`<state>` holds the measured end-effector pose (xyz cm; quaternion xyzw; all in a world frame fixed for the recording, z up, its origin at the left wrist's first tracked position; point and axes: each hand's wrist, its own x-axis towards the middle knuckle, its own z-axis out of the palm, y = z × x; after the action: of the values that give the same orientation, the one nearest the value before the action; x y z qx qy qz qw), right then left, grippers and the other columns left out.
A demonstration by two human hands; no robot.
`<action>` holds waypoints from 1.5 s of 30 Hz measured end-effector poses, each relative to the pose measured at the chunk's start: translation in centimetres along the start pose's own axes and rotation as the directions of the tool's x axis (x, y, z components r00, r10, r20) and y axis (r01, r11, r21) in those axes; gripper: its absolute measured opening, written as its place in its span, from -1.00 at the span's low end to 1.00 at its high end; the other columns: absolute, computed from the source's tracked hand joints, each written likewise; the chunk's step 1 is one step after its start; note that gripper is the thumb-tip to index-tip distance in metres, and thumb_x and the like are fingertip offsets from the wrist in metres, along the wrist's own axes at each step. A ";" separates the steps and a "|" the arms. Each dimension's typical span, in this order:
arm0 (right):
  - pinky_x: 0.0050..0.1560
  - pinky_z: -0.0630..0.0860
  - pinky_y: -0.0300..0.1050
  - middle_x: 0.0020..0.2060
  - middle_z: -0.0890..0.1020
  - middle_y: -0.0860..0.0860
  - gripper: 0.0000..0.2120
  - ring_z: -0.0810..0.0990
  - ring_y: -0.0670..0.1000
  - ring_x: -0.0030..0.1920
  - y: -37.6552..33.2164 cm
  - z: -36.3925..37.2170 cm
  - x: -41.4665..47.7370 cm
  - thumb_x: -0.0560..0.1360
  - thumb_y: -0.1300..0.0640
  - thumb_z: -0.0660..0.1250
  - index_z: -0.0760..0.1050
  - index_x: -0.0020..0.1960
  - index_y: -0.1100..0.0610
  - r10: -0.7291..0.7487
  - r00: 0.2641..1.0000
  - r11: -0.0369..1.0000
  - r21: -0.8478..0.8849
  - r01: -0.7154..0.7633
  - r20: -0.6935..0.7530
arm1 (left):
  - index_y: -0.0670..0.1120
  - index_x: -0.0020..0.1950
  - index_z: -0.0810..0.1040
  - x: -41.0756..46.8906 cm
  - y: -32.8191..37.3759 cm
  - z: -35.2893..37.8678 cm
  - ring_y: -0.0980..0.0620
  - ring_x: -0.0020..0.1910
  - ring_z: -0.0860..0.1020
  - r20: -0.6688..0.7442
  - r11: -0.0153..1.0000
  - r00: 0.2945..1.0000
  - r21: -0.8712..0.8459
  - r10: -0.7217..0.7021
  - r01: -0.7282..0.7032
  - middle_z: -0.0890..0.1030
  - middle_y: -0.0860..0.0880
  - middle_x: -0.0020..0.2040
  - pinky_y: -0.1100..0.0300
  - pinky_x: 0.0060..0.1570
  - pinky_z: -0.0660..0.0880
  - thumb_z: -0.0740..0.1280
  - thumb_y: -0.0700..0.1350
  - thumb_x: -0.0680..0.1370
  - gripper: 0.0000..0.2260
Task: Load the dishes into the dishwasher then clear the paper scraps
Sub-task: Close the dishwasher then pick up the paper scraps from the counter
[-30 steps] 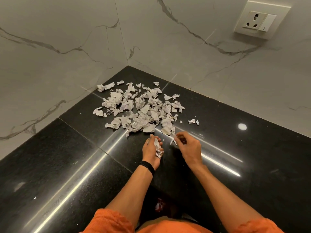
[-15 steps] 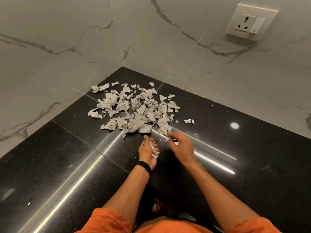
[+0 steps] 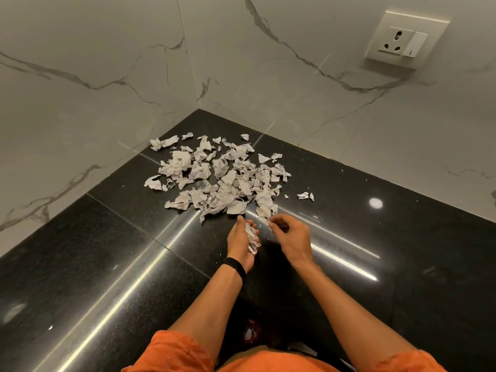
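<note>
Two hands hover over the black worktop (image 3: 107,264): the left hand (image 3: 241,242) cups a wad of scraps (image 3: 252,238) in its grip, while the right hand (image 3: 292,236) has its grip curled tight, on what I cannot tell. From both, the scrap pile (image 3: 222,178) lies at twelve o'clock, just beyond the fingertips, and I judge the right hand nearer its edge.

Two hands (image 3: 240,244) (image 3: 292,236), dozens of paper scraps (image 3: 220,178)
</note>
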<state>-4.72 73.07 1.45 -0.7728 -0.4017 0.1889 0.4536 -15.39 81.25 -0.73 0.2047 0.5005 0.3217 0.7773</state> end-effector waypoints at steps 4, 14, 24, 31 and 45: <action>0.05 0.59 -0.24 -0.08 0.68 -0.14 -0.85 0.63 -0.19 -0.04 -2.5 2.5 -0.7 0.51 0.15 0.47 0.68 0.06 -0.01 -0.021 0.992 1.000 0.010 0.020 0.121 | -0.22 0.19 0.58 -0.1 -0.5 0.5 -0.14 -0.02 0.68 0.076 1.000 0.997 0.007 0.007 -0.008 0.66 -0.28 0.08 0.05 -0.12 0.62 0.21 0.10 0.68 -0.60; 0.10 0.58 -0.12 0.01 0.67 -0.08 -0.81 0.63 -0.13 -0.02 -0.2 1.6 3.0 0.52 0.16 0.45 0.67 0.13 0.06 -0.027 0.984 0.987 -0.153 0.054 0.175 | -0.13 -0.11 0.48 0.1 2.2 -1.1 0.11 -0.45 0.43 -0.053 0.996 0.999 -0.087 0.008 -0.013 0.47 -0.03 -0.31 0.26 -0.52 0.35 0.21 0.00 0.70 -0.73; 0.25 0.44 -0.02 0.27 0.54 0.04 -0.65 0.43 0.10 0.27 1.1 2.9 4.5 0.58 0.08 0.39 0.54 0.34 0.11 -0.201 0.926 0.799 -0.494 0.343 0.319 | -0.16 -0.05 0.52 0.4 2.6 -2.7 0.08 -0.41 0.47 -0.075 0.996 0.997 -0.086 0.030 -0.037 0.49 -0.05 -0.29 0.26 -0.50 0.37 0.23 0.01 0.69 -0.73; -0.03 0.55 -0.01 0.05 0.63 0.01 -0.80 0.52 0.08 0.05 2.5 3.4 1.5 0.61 0.14 0.32 0.63 0.19 0.09 -0.291 0.886 0.731 -0.513 0.450 0.362 | -0.16 -0.04 0.51 0.2 2.5 -2.8 0.09 -0.40 0.47 -0.075 0.997 0.997 -0.071 0.036 -0.041 0.50 -0.06 -0.27 0.25 -0.49 0.37 0.22 0.01 0.69 -0.74; -0.04 0.66 -0.10 -0.14 0.74 0.12 -0.88 0.70 0.00 -0.12 -1.0 2.0 2.3 0.44 0.33 0.52 0.68 -0.04 0.21 0.289 0.930 0.851 0.384 -0.358 0.226 | -0.16 -0.02 0.54 0.7 2.2 -1.2 0.04 -0.36 0.51 -0.116 0.995 0.988 -0.010 0.100 -0.101 0.56 -0.09 -0.26 0.21 -0.46 0.39 0.20 0.00 0.70 -0.73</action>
<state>-5.07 76.27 1.46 -0.6963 -0.2506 0.4059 0.5363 -16.93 83.26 -0.28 0.2046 0.5311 0.3756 0.7315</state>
